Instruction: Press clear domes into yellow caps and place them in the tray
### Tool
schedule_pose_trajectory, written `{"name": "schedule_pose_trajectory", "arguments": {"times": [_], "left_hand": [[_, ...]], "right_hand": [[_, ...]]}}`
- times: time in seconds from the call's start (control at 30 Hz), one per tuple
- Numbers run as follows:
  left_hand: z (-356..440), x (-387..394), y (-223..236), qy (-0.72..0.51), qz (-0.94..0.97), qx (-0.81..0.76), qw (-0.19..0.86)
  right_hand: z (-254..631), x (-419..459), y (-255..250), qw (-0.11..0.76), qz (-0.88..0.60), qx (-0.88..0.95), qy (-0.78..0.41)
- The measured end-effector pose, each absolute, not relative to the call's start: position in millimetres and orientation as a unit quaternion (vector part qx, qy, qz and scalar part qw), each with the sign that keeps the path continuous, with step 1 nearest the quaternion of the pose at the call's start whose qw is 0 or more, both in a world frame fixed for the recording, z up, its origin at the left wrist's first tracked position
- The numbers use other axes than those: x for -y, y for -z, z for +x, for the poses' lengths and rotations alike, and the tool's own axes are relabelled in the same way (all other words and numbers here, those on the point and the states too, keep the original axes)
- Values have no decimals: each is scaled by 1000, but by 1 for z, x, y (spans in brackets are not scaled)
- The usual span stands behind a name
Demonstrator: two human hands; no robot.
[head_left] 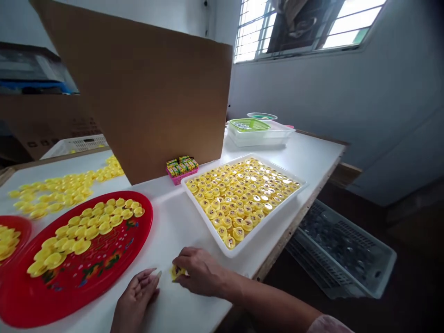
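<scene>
Between the thumb and fingers of my right hand [197, 272] is a small yellow round piece [177, 273] with a dark printed mark on it, held just above or against the white tabletop. To its left, my left hand [137, 296] has its fingers curled and its thumb close to the index finger. A pale spot shows at the thumb tip; whether it is a nail or a small held thing is unclear. Beyond my right hand, a white tray [204, 221] holds many yellow round pieces [239, 194] with printed pictures. Plain yellow cup-like pieces [81, 231] lie on a red oval tray [104, 277].
An upright cardboard sheet [152, 101] stands behind, with a pink basket [182, 176] of small yellow-green packets at its foot. Loose yellow pieces [62, 189] lie at left. A green basket [248, 125] rests on a white bin [260, 136]. Grey crates [378, 273] sit below the table's right edge.
</scene>
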State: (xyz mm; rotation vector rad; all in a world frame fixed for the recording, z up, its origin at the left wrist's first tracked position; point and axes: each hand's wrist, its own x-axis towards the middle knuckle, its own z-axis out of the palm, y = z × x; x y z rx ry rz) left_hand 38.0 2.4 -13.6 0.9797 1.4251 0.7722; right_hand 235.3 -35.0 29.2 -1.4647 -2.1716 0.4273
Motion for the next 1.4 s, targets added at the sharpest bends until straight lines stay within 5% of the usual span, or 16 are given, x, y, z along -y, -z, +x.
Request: {"name": "schedule_pose_trajectory", "arguments": {"times": [0.13, 0.4, 1.2, 1.4], "left_hand": [[37, 3, 17, -351, 414, -628, 558], [41, 4, 16, -349, 423, -640, 538], [34, 3, 19, -338, 427, -619, 566], [29, 3, 10, -333, 434, -582, 602]], "right_hand": [[309, 22, -67, 331, -623, 703, -93], [413, -39, -59, 220, -751, 620, -52], [391, -18, -60, 264, -737, 621, -29], [294, 33, -61, 336, -544, 762, -107]]}}
